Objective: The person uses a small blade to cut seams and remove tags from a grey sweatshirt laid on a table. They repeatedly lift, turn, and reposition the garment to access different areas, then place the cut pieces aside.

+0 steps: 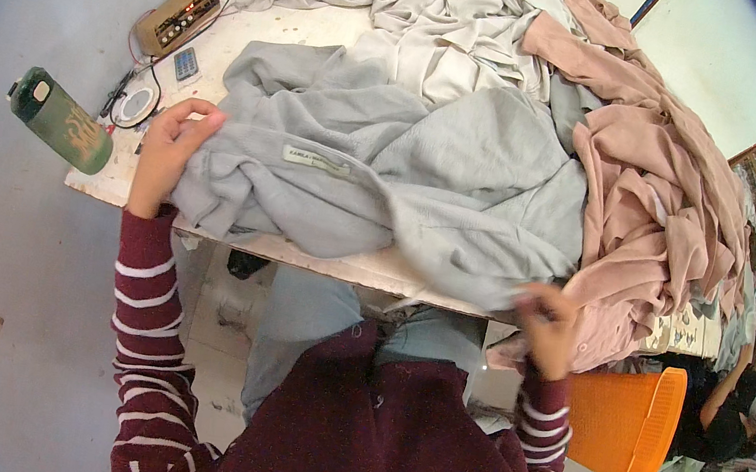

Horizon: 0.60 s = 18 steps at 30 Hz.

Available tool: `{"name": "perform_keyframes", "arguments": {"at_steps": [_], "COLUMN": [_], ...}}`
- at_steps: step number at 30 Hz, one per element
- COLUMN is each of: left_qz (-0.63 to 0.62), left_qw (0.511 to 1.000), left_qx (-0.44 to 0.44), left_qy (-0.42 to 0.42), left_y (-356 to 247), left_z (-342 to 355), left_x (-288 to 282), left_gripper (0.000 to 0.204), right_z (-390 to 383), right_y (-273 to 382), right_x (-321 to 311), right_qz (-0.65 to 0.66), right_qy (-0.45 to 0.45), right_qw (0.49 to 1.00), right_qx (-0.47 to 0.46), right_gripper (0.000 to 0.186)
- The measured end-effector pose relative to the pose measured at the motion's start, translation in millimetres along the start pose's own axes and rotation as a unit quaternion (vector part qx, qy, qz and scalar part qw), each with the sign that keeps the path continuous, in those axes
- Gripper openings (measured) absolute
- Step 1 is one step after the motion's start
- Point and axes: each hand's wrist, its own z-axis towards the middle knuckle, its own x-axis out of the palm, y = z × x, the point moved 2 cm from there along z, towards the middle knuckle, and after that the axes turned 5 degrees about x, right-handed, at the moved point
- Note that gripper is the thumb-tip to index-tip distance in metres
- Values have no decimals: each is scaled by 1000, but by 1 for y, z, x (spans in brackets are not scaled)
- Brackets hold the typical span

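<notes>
A light grey garment lies bunched along the near edge of the table, a small pale label showing on its band. My left hand pinches the garment's left end between thumb and fingers. At the right, by the table's front edge, my right hand is closed on the garment's other end. Motion blurs that hand and the cloth beside it, so its fingertips are not clear. Between my hands the band runs slantwise, dipping toward the right.
Pale cloth is heaped at the table's back, pink garments at its right. A brown radio-like box, a remote control and a green bottle are at the left. An orange basket stands right; a person is beyond.
</notes>
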Motion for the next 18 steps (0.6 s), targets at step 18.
{"name": "perform_keyframes", "arguments": {"at_steps": [18], "left_qz": [429], "left_qw": [881], "left_qx": [188], "left_qy": [-69], "left_y": [-26], "left_z": [-30], "left_x": [61], "left_gripper": [23], "right_z": [75], "right_y": [-42], "right_x": [-33], "right_qz": [-15], "right_qy": [-82], "right_qw": [996], "right_qx": [19], "right_gripper": [27]}}
